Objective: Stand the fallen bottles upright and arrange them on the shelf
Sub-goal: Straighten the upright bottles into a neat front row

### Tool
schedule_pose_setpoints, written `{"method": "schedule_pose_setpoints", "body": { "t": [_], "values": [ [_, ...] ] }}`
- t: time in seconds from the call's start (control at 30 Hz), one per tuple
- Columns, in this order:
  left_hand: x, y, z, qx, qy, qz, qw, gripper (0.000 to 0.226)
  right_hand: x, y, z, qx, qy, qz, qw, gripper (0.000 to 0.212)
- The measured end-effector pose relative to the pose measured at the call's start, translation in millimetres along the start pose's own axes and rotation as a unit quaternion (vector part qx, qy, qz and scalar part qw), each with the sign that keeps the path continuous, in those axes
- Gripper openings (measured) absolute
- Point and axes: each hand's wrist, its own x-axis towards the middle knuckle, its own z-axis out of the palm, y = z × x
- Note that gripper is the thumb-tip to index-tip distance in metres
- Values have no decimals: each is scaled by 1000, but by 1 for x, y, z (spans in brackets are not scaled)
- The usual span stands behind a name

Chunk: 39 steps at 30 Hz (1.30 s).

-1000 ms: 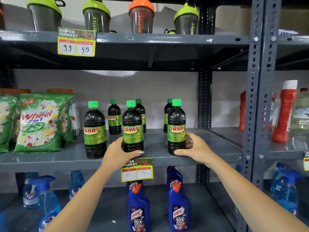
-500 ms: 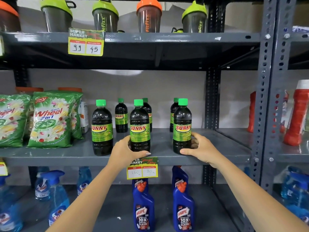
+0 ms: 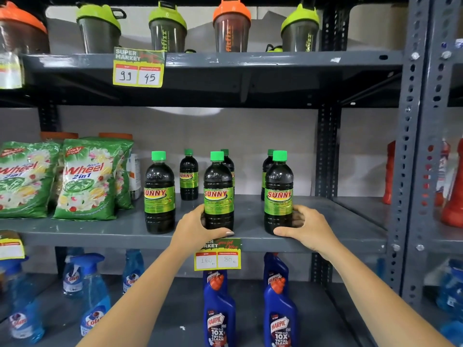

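Note:
Dark Sunny bottles with green caps stand upright on the middle grey shelf [image 3: 125,230]. Three are in the front row: the left bottle [image 3: 159,194], the middle bottle [image 3: 218,191] and the right bottle [image 3: 278,194]. Three smaller-looking ones stand behind, such as the back bottle [image 3: 189,175]. My left hand [image 3: 195,227] wraps the base of the middle bottle from the left. My right hand [image 3: 307,227] wraps the base of the right bottle from the right. No bottle lies on its side.
Green Wheel detergent bags [image 3: 87,179] fill the shelf's left part. Shaker cups [image 3: 231,26] stand on the shelf above. Blue Harpic bottles [image 3: 219,311] and Colin spray bottles [image 3: 94,294] stand below. A price tag [image 3: 217,255] hangs at the edge. Red bottles [image 3: 453,196] sit beyond the upright post.
Both hands keep their grip at the bases of the same two bottles. The view has shifted so the shelf sits further right and slightly closer; the bottles look unmoved on the shelf.

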Motion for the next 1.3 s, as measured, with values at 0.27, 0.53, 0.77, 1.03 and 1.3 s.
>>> {"method": "schedule_pose_setpoints", "body": {
  "t": [0.27, 0.53, 0.77, 1.03, 1.3],
  "values": [
    [-9, 2, -5, -51, -15, 26, 998, 88, -12, -5, 4, 47, 117, 20, 992, 111],
    [-33, -47, -60, 3, 307, 76, 949, 72, -36, -64, 91, -13, 213, -214, 953, 38],
    [-21, -97, -85, 42, 92, 2, 995, 104, -12, -79, 135, -87, 34, 32, 995, 95],
    [-18, -107, -75, 19, 127, 30, 991, 69, -13, -84, 148, -122, 108, 28, 986, 61],
    [-16, -114, -71, -31, 154, 33, 987, 78, -9, -87, 139, -131, 52, 33, 990, 70]
  ]
}}
